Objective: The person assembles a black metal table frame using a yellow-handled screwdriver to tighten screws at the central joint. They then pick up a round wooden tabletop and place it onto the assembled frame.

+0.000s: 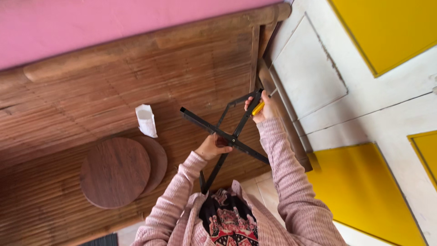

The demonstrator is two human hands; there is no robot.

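A black metal frame of two crossed bars (230, 132) stands over a woven bamboo bench (91, 95). My left hand (211, 146) grips the frame near the point where the bars cross. My right hand (261, 108) is at the frame's upper end and holds a yellow-handled tool (258, 108) against the bar. Both arms are in pink ribbed sleeves.
Two round dark wooden discs (116, 172) lie overlapped on the bench at the left. A small white plastic bag (146, 120) lies beside them. A pink wall runs along the top. White panels with yellow squares (364, 191) fill the right side.
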